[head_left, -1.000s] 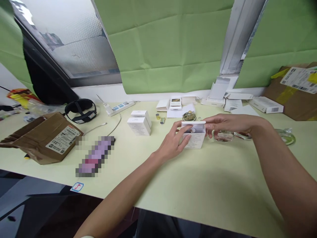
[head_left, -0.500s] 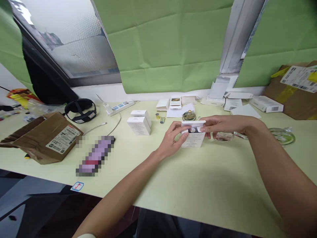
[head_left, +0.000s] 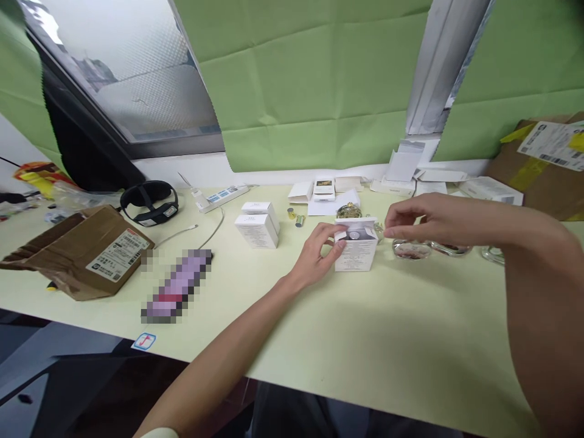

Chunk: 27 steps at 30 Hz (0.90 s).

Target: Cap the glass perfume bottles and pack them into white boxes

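A small white carton (head_left: 354,258) with printed text stands on the table, its top flap raised and a round silvery thing (head_left: 354,235) showing at the opening. My left hand (head_left: 317,252) grips the carton from its left side, thumb on the front and fingers over the top edge. To the right, my right hand (head_left: 413,219) hovers above the table, fingers bent and apart from the thumb, with nothing visible in it. Below it lies a clear oval item (head_left: 411,249). Behind the carton sits a gold-coloured ornate object (head_left: 348,211), partly hidden.
Two white cartons (head_left: 256,231) stand left of my hands, with two small cylinders (head_left: 299,221) nearby. A phone (head_left: 177,286), an open cardboard box (head_left: 77,255) and a headset (head_left: 150,207) lie further left. White boxes (head_left: 395,187) and a larger carton (head_left: 538,176) line the back right.
My right hand has let go of the carton's top and moved right, away from it. My left hand stays on the carton, which has hardly moved.
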Motion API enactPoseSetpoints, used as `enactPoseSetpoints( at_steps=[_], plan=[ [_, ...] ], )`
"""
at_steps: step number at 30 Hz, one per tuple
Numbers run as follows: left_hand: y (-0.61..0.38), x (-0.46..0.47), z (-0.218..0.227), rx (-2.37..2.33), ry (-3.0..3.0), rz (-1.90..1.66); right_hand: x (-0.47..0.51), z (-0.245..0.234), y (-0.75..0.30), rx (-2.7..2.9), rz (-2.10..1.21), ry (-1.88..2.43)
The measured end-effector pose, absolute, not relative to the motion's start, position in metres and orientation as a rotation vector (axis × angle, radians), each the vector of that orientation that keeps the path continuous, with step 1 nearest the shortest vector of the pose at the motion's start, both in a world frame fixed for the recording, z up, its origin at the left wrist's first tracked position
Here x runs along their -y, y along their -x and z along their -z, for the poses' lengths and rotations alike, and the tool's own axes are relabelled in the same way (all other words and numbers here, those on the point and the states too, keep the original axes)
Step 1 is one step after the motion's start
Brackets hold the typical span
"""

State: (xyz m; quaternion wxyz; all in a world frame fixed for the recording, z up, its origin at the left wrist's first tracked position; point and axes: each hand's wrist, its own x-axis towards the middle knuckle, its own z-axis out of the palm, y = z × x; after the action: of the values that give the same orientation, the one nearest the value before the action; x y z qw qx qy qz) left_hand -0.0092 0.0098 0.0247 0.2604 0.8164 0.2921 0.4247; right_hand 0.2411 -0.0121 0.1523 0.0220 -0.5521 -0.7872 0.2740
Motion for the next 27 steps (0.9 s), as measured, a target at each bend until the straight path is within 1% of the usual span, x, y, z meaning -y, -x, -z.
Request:
enactPoseSetpoints(
  at_steps=[3,6,8,11,13,17,22,27],
  plan=[
    [0.010,-0.008,-0.026,-0.778,-2.306,-1.074,0.022,-0.157,-0.223,2.597,-0.788,1.384],
    [0.010,-0.007,-0.028,-0.763,-2.346,-1.048,0.025,-0.150,-0.202,2.659,-0.607,1.278],
    [0.009,-0.007,-0.027,-0.740,-2.314,-1.055,0.026,-0.143,-0.191,2.638,-0.469,1.379],
    [0.007,-0.008,-0.022,-0.748,-2.207,-1.109,0.028,-0.136,-0.179,2.516,-0.236,1.662],
    [0.006,-0.008,-0.018,-0.791,-2.162,-1.156,0.029,-0.133,-0.172,2.461,-0.146,1.848],
    [0.005,-0.008,-0.012,-0.830,-2.226,-1.198,0.028,-0.132,-0.164,2.463,-0.228,2.007],
    [0.004,-0.006,-0.009,-0.781,-2.349,-1.222,0.024,-0.133,-0.164,2.407,-0.260,2.060],
    [-0.001,-0.001,-0.007,-0.854,-2.420,-1.262,0.023,-0.134,-0.164,2.352,-0.429,2.047]
  ],
)
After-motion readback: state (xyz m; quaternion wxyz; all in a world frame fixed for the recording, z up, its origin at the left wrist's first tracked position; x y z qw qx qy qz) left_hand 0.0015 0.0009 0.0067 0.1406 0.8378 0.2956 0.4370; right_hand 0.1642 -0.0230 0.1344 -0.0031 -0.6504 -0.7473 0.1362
